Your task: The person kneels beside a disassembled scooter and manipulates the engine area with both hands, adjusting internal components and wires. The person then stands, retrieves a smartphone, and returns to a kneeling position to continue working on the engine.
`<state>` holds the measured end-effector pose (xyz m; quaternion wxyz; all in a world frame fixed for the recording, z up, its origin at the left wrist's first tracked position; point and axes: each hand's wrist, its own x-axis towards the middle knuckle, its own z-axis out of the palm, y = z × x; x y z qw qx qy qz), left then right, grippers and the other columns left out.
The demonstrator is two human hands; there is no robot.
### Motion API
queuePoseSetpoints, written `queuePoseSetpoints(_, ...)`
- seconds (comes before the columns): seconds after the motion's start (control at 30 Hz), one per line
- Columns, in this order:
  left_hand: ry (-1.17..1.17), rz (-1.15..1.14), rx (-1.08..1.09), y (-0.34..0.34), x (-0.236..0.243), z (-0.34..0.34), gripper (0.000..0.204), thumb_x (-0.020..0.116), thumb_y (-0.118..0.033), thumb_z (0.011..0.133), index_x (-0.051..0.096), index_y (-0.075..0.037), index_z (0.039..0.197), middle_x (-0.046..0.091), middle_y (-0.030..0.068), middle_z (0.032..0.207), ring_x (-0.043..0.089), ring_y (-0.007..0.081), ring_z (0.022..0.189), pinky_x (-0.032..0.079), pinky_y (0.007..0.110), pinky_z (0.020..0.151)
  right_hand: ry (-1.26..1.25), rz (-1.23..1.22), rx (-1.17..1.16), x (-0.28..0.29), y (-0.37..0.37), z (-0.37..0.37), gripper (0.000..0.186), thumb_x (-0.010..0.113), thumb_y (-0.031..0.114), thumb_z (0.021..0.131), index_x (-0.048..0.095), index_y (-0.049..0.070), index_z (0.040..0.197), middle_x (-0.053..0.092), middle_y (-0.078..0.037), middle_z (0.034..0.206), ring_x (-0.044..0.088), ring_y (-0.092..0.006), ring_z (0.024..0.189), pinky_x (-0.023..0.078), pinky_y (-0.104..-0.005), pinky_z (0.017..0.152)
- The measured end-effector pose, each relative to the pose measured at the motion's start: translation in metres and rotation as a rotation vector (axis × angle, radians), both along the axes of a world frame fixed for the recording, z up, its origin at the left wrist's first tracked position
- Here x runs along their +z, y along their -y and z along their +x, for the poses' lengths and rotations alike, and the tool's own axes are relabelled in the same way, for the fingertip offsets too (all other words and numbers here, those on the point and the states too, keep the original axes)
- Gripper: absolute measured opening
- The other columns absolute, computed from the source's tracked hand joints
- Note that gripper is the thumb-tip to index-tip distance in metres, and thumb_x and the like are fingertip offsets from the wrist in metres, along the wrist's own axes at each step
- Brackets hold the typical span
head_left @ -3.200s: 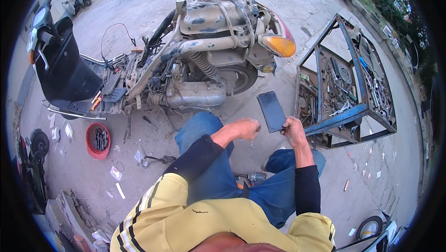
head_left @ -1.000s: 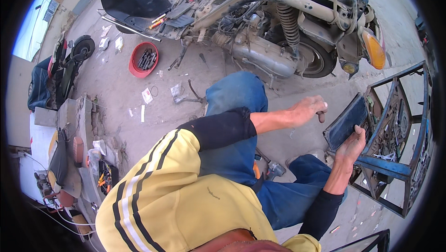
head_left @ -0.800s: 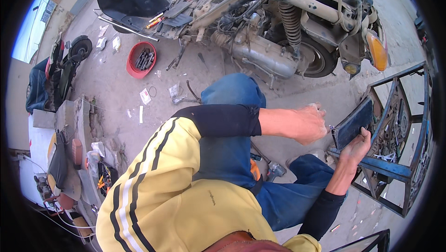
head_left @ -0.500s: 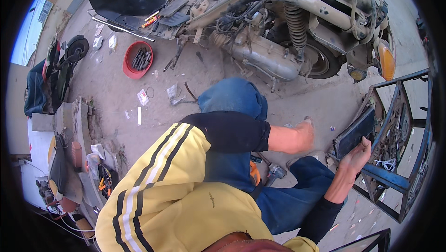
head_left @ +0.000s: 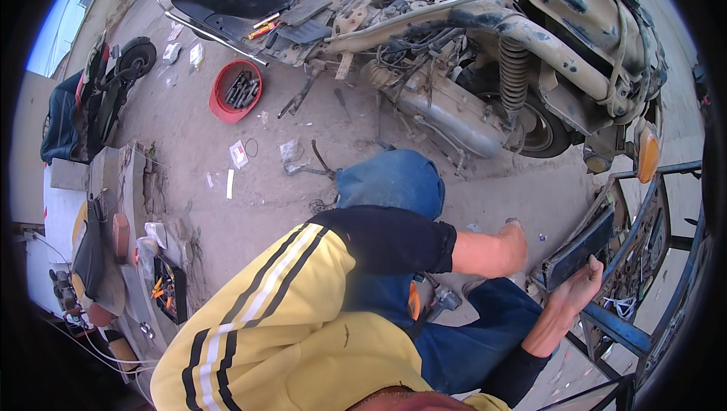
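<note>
My right hand (head_left: 575,287) grips the near edge of a dark, flat rectangular tray (head_left: 581,250). The tray is tilted and lies at the left side of a blue metal frame (head_left: 617,328). My left hand (head_left: 513,243) is bent down and curled closed beside my knee; its fingertips are hidden, and whatever it may hold cannot be made out. Between my legs a grey and orange power tool (head_left: 443,299) lies on the ground. In front of me stands a dusty, partly stripped scooter (head_left: 447,112), its engine and rear shock absorber exposed.
A red bowl-like container (head_left: 225,109) holding several dark metal parts stands at the far left. Small packets (head_left: 238,154) and a bent metal stand (head_left: 322,161) lie on the ground. Another scooter (head_left: 91,104) is farther left. Low masonry with a black tool tray (head_left: 170,290) lies nearby.
The view has shifted, so the scooter and red container appear lower and further right. My right hand still holds the tray, which has tipped and shows a narrower face. My left hand stays curled.
</note>
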<state>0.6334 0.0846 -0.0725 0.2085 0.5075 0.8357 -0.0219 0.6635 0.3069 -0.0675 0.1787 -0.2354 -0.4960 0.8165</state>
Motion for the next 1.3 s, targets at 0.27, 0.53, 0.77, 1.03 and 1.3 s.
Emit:
queuePoseSetpoints(0.27,-0.006,0.017,-0.060,-0.006,-0.007,0.004,0.028,0.079,-0.023,0.086,0.081,-0.017,0.114,0.077,0.0001,0.120,0.070,0.0263,0.116,0.051,0.043,0.091,0.044,-0.011,-0.065,0.016,0.019,0.000,0.003,0.063,0.011,0.095,0.065,0.009,0.094,0.063,0.000,0.098,0.059,-0.0138,0.099,0.045,-0.0300,0.099)
queuePoseSetpoints(0.53,0.030,-0.034,-0.004,-0.023,-0.032,0.010,0.030,0.078,-0.023,0.088,0.081,-0.019,0.118,0.076,0.0016,0.127,0.069,0.0249,0.122,0.051,0.043,0.096,0.050,-0.035,-0.006,0.013,0.003,0.009,0.006,0.062,0.012,0.096,0.066,0.008,0.097,0.065,-0.001,0.098,0.061,-0.0155,0.098,0.047,-0.0324,0.099)
queuePoseSetpoints(0.77,0.002,-0.045,-0.013,-0.015,-0.006,0.015,0.032,0.077,-0.019,0.091,0.079,-0.020,0.122,0.076,-0.0008,0.127,0.070,0.0242,0.121,0.051,0.042,0.098,0.034,0.004,0.015,-0.003,-0.022,0.021,0.018,0.060,0.016,0.097,0.068,0.005,0.108,0.075,-0.007,0.110,0.072,-0.0239,0.101,0.057,-0.0396,0.096)
queuePoseSetpoints(1.03,0.008,-0.084,0.077,-0.038,-0.037,0.024,0.038,0.079,-0.022,0.090,0.077,-0.022,0.128,0.073,-0.0028,0.135,0.067,0.0213,0.127,0.049,0.041,0.100,0.033,0.018,-0.016,0.003,-0.019,0.028,0.020,0.061,0.016,0.096,0.068,0.005,0.112,0.075,-0.007,0.112,0.073,-0.0233,0.101,0.058,-0.0389,0.097)
queuePoseSetpoints(1.3,0.097,-0.106,-0.042,-0.038,-0.033,0.018,0.029,0.075,-0.022,0.092,0.080,-0.017,0.121,0.076,0.0027,0.128,0.069,0.0258,0.123,0.052,0.044,0.097,0.021,-0.016,-0.060,0.012,-0.013,0.032,0.012,0.062,0.014,0.096,0.068,0.007,0.104,0.071,-0.003,0.101,0.068,-0.0175,0.099,0.053,-0.0330,0.098)
